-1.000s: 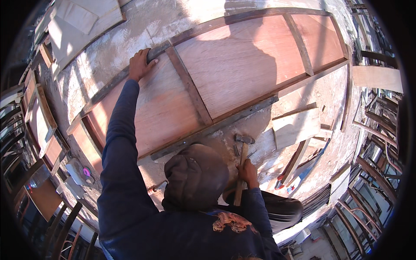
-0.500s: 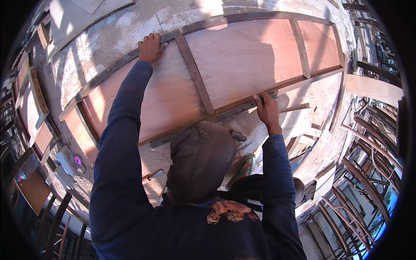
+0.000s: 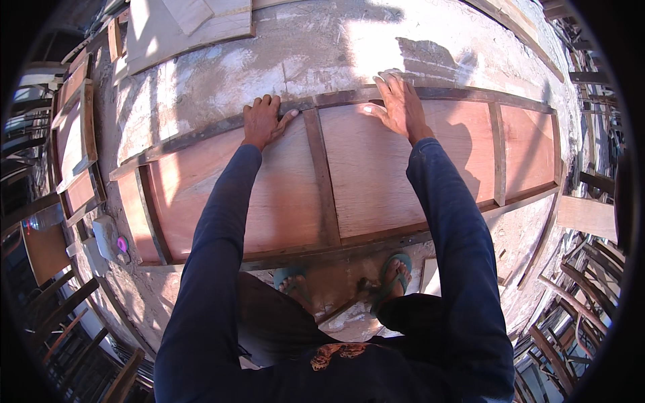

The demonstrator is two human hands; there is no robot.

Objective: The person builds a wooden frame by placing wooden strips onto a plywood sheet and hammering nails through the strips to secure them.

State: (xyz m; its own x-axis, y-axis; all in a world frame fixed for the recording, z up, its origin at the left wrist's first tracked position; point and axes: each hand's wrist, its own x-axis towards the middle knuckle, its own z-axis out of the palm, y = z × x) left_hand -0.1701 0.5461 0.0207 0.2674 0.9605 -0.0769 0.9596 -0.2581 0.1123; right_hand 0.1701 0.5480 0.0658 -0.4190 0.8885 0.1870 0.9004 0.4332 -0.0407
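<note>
A long pinkish plywood panel (image 3: 376, 181) framed with dark wooden strips lies across the ground before me. My left hand (image 3: 263, 122) has its fingers hooked over the far edge strip (image 3: 201, 134), its thumb on the panel side. To the right of the middle cross strip (image 3: 321, 174), my right hand (image 3: 401, 111) reaches over the same far edge. Its fingers are stretched forward and its thumb stands apart; whether the palm touches the wood I cannot tell. The near edge strip (image 3: 376, 240) runs just in front of my feet in green flip-flops (image 3: 396, 272).
Pale boards (image 3: 191, 33) lie beyond the panel at the far left. A smaller framed panel (image 3: 74, 138) and a grey block (image 3: 105, 236) with a pink ring (image 3: 122, 244) are at the left. Curved wooden pieces (image 3: 564, 356) are piled at the right.
My right hand has moved from the near edge strip to the far one. My left hand stays at the far strip. My head has lifted out of the middle of the view.
</note>
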